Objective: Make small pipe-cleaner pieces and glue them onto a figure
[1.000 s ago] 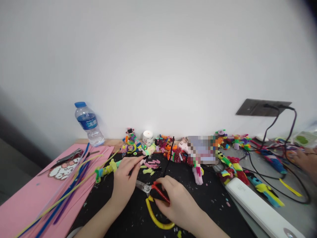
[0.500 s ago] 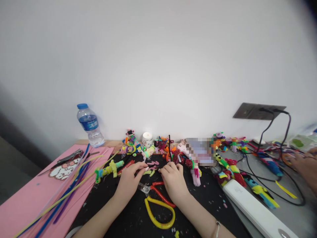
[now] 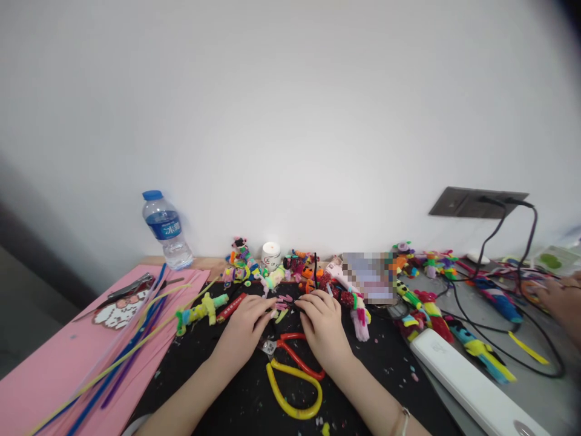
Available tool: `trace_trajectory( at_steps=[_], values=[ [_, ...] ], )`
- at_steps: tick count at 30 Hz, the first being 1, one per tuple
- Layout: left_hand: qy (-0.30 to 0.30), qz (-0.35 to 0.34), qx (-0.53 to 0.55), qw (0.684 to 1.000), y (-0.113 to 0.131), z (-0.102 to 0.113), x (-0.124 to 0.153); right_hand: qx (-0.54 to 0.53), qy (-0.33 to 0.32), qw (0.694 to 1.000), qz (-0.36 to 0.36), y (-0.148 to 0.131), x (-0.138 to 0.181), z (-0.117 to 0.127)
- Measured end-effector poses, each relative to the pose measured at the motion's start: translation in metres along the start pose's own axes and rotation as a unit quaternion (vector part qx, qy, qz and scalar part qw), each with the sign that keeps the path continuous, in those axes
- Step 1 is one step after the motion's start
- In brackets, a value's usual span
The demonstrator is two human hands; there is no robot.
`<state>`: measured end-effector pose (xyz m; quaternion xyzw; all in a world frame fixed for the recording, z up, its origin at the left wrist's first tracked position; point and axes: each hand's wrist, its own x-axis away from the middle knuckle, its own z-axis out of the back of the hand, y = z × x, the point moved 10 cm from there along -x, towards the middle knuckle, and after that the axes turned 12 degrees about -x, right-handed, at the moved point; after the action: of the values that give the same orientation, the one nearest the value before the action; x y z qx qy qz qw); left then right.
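Note:
My left hand [image 3: 247, 322] rests low over the black mat, fingers bent forward and the thumb a little apart from them. Its fingertips are beside a few short pink fuzzy pieces [image 3: 284, 299] and a light green piece [image 3: 281, 316]. On the other side of these pieces, my right hand [image 3: 323, 321] has its fingers loosely spread and curved down to the mat. I see nothing held in either hand. Between my wrists lie scissors-like cutters [image 3: 295, 387] with one red and one yellow handle loop; their short metal jaws point toward my left hand.
Pipe-cleaner figures [image 3: 206, 310] line the back. A water bottle [image 3: 167, 233] and a white cup [image 3: 271, 255] stand by the wall. Long pipe cleaners [image 3: 122, 351] lie on pink sheets [image 3: 36, 375]. At right are a white device [image 3: 472, 381], cables and another person's hand [image 3: 558, 300].
My left thumb and fingers have parted slightly from a pinch, and the hand sits a bit further right. My right fingers have flattened somewhat. The cutters lie as before.

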<state>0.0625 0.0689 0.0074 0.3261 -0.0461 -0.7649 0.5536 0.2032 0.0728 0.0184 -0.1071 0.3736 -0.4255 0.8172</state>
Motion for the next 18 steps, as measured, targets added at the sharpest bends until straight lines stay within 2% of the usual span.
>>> trace_trajectory(
  at_steps=[4, 10, 14, 18],
  values=[
    [0.025, -0.006, -0.073, 0.997, -0.004, 0.012, -0.002, -0.044, 0.009, 0.999, 0.013, -0.006, 0.003, 0.006],
    [0.035, 0.049, -0.242, 0.968, -0.022, 0.036, -0.008, -0.061, 0.024, 0.998, 0.008, -0.008, 0.004, 0.014],
    [0.029, 0.115, -0.332, 0.936, -0.041, 0.052, -0.007, -0.07, 0.023, 0.997, 0.003, -0.006, 0.005, 0.014],
    [0.011, 0.182, -0.381, 0.906, -0.059, 0.058, -0.001, -0.075, 0.021, 0.997, -0.003, -0.003, 0.006, 0.014]
  ],
)
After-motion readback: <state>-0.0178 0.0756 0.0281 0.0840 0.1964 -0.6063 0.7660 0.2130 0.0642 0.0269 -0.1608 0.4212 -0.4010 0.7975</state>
